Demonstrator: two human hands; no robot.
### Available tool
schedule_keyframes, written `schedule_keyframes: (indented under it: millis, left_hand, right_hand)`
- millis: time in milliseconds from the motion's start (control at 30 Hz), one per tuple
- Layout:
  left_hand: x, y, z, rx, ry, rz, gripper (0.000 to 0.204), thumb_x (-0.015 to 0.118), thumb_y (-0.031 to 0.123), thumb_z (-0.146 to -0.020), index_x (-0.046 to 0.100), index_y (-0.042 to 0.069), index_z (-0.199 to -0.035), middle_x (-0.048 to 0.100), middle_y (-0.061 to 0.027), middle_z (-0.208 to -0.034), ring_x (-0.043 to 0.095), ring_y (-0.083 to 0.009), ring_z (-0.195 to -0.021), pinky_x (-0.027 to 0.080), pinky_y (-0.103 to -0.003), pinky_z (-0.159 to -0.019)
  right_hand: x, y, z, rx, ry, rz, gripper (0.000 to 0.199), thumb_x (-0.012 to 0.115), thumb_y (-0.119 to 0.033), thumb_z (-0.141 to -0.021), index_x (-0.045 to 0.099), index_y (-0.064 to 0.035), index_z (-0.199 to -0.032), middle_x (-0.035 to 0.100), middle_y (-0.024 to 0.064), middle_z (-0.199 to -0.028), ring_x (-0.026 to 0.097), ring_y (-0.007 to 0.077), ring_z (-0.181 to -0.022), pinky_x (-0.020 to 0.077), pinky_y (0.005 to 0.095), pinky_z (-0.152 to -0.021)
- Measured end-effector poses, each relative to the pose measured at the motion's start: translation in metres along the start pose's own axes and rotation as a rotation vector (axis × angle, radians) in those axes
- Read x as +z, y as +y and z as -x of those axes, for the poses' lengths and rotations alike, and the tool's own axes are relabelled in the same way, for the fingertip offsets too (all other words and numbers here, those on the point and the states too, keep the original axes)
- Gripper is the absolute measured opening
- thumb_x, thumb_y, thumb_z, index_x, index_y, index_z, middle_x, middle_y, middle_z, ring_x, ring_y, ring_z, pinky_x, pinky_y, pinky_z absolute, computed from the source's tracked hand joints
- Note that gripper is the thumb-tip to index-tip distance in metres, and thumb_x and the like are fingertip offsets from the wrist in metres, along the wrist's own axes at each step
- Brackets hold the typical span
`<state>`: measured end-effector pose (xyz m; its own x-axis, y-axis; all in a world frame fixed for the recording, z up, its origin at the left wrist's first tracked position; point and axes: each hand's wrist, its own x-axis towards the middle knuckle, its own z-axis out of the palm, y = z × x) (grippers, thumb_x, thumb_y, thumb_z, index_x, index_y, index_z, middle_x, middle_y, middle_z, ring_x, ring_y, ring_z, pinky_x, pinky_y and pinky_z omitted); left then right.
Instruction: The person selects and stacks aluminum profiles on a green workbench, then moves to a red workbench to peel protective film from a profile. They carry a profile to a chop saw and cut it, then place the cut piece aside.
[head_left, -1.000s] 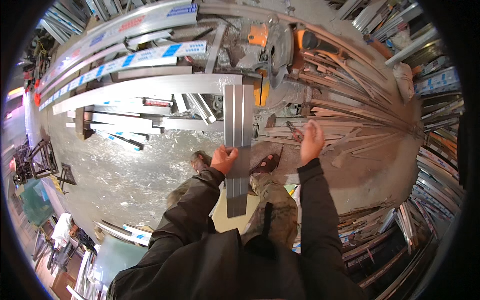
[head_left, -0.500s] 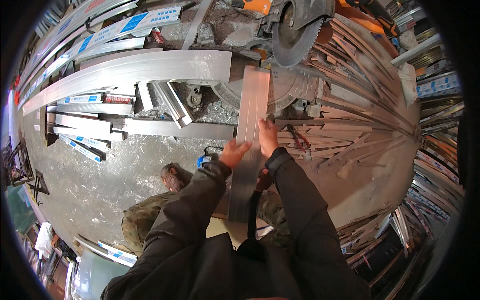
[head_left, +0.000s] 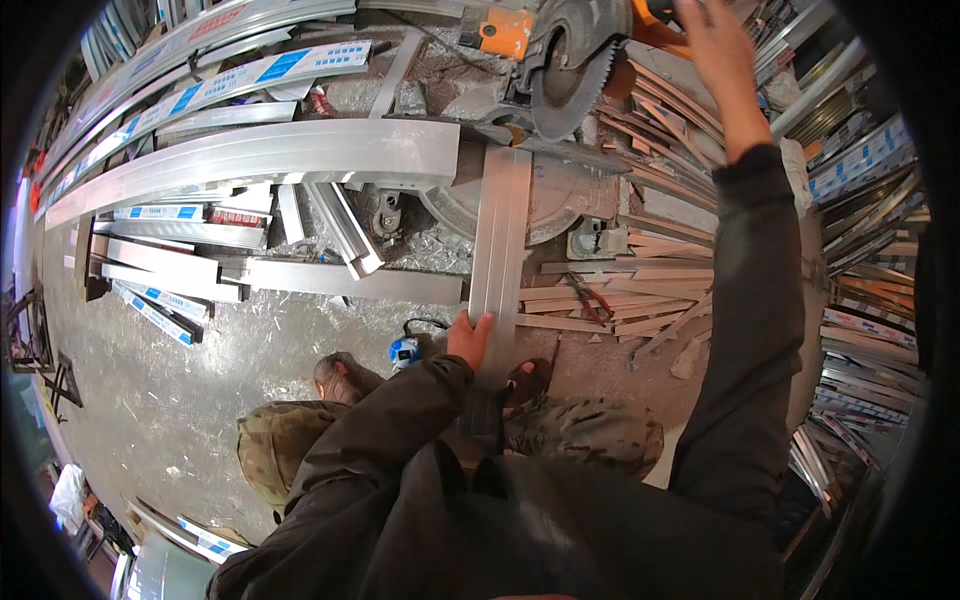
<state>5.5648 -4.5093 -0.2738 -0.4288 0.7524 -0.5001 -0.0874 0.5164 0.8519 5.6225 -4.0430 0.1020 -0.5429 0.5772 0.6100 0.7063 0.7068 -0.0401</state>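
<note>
Since half a second ago: right hand lifted off aluminium profile, now up at saw handle, grip cut off by frame edge, cannot tell. Left hand flat on near end of profile, fingers spread, pressing down. Profile runs from there onto saw base, far end under blade. Judged stiff, light, smooth and slippery; best held at near end, clear of blade. Left of profile: tape measure, stacked lengths. Right of profile: offcut strips crowding.
</note>
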Motion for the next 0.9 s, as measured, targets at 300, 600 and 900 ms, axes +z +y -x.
schedule_keyframes:
  millis: [300, 600, 900]
  left_hand:
    - [-0.018, 0.005, -0.006, 0.149, 0.095, -0.108, 0.050, 0.069, 0.040, -0.089, 0.062, -0.009, -0.098, 0.067, -0.0301, -0.090, 0.067, -0.0424, -0.087, 0.051, -0.047, -0.075]
    - [-0.009, -0.020, -0.023, 0.121, 0.044, -0.174, 0.063, 0.065, 0.050, -0.088, 0.063, -0.013, -0.098, 0.065, -0.0355, -0.095, 0.064, -0.0487, -0.096, 0.050, -0.051, -0.081]
    - [-0.004, -0.010, -0.016, 0.121, 0.027, -0.247, 0.066, 0.062, 0.053, -0.091, 0.064, -0.013, -0.097, 0.065, -0.0361, -0.093, 0.064, -0.0490, -0.095, 0.048, -0.053, -0.082]
  right_hand:
    - [-0.036, -0.062, 0.041, 0.044, -0.447, 0.122, 0.077, 0.050, -0.075, -0.085, 0.071, -0.0023, -0.102, 0.070, 0.0217, -0.089, 0.067, 0.0401, -0.088, 0.0494, 0.0483, -0.079]
    - [-0.047, -0.092, 0.091, 0.342, -0.840, -0.141, 0.061, 0.061, -0.063, -0.076, 0.069, -0.0032, -0.085, 0.068, 0.0150, -0.080, 0.065, 0.0314, -0.075, 0.0471, 0.0424, -0.068]
    - [-0.052, -0.122, 0.150, 0.286, -0.712, -0.042, 0.058, 0.063, -0.061, -0.083, 0.069, -0.0046, -0.096, 0.068, 0.0153, -0.089, 0.065, 0.0356, -0.081, 0.0485, 0.0476, -0.073]
